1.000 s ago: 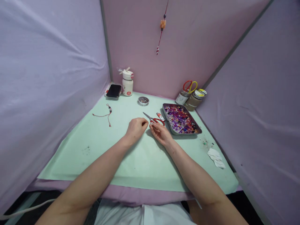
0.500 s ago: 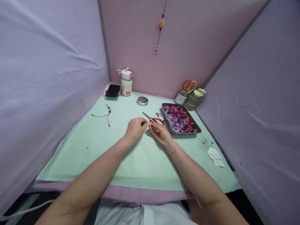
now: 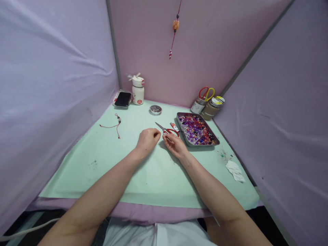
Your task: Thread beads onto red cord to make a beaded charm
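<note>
My left hand (image 3: pixel 149 140) is closed in a pinch over the middle of the table, and whatever lies between its fingertips is too small to make out. Close to its right, with a narrow gap, my right hand (image 3: pixel 174 144) has thumb and fingers pressed together, palm turned up. A tiny pale thing shows at its fingertips, its kind unclear. Just beyond the hands lie red-handled scissors (image 3: pixel 167 130), partly hidden by the right hand, and a small red and white lighter-like item (image 3: pixel 174 126). A metal tray (image 3: pixel 202 146) of purple, red and clear beads is right of the right hand.
A red cord with beads (image 3: pixel 118 119) lies at left. Behind stand a round tin (image 3: pixel 155 109), a white bottle (image 3: pixel 138 94), a phone (image 3: pixel 123 99), a can holding scissors (image 3: pixel 198 106) and a jar (image 3: pixel 212 108). Crumpled tissue (image 3: pixel 235 171) lies right; a beaded cord (image 3: pixel 176 25) hangs above.
The gap between my hands has widened very slightly. Both keep their pinch, and the things on the table stay where they were.
</note>
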Tool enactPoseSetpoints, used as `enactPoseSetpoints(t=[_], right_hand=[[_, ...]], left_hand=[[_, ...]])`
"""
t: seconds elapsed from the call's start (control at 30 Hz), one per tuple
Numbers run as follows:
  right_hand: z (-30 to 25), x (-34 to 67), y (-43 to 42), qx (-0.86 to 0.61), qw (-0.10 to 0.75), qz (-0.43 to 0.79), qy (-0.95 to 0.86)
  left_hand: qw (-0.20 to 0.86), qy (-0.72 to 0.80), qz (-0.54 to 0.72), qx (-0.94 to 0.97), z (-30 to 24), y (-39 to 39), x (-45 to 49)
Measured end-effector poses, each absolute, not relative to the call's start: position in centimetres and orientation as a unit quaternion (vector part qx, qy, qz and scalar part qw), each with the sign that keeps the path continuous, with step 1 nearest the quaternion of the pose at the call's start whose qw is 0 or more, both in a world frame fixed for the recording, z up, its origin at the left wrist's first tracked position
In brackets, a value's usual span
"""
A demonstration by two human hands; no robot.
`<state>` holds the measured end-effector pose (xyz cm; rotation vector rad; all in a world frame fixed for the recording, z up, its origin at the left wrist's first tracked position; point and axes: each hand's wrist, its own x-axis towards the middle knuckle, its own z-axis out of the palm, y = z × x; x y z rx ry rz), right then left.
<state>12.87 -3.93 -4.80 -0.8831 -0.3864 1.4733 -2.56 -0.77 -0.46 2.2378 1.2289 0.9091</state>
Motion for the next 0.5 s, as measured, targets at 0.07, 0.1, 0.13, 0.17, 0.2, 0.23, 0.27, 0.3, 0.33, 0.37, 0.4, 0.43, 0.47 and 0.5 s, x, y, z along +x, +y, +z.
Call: enactPoseSetpoints(t=[0.07, 0.1, 0.13, 0.17, 0.2, 0.23, 0.27, 0.3, 0.33, 0.37, 0.4, 0.43, 0.47, 0.5], right_hand=[[-4.94, 12.90, -3.91, -0.384, 0.638, 0.645, -0.172], [-5.01, 12.93, -3.90, -0.382, 0.639, 0.645, -0.174], [-5.07, 12.96, -3.89, -0.381, 0.639, 0.644, -0.175], [-5.11, 12.98, -3.88, -0.380, 0.639, 0.645, -0.175], [-5.13, 13.01, -3.87, -0.380, 0.639, 0.646, -0.175], [-5.12, 13.03, -3.87, -0.380, 0.638, 0.647, -0.174], [-5.09, 13.04, -3.88, -0.380, 0.638, 0.648, -0.173], [-5.05, 13.04, -3.89, -0.380, 0.637, 0.648, -0.173], [-5.00, 13.04, -3.90, -0.380, 0.637, 0.648, -0.173], [-4.95, 13.03, -3.91, -0.380, 0.637, 0.648, -0.174], [-4.90, 13.01, -3.93, -0.380, 0.637, 0.648, -0.174], [-4.87, 12.98, -3.94, -0.380, 0.637, 0.648, -0.175], [-4.84, 12.95, -3.95, -0.381, 0.636, 0.648, -0.175], [-4.83, 12.92, -3.96, -0.382, 0.636, 0.647, -0.174]], left_hand=[[0.214, 0.444, 0.326, 0.807, -0.44, -0.76, -2.57], [0.214, 0.444, 0.326, 0.807, -0.43, -0.75, -2.57], [0.214, 0.445, 0.324, 0.807, -0.41, -0.75, -2.58], [0.214, 0.446, 0.323, 0.807, -0.40, -0.75, -2.58], [0.214, 0.446, 0.322, 0.807, -0.39, -0.74, -2.58], [0.214, 0.446, 0.322, 0.808, -0.40, -0.74, -2.58], [0.214, 0.444, 0.322, 0.808, -0.42, -0.73, -2.58], [0.214, 0.442, 0.323, 0.809, -0.46, -0.72, -2.57], [0.213, 0.439, 0.323, 0.811, -0.51, -0.70, -2.57], [0.213, 0.437, 0.325, 0.811, -0.57, -0.68, -2.57], [0.213, 0.435, 0.326, 0.811, -0.64, -0.65, -2.57], [0.214, 0.434, 0.327, 0.812, -0.70, -0.63, -2.57], [0.215, 0.433, 0.328, 0.812, -0.76, -0.61, -2.57], [0.216, 0.433, 0.328, 0.811, -0.81, -0.59, -2.58]])
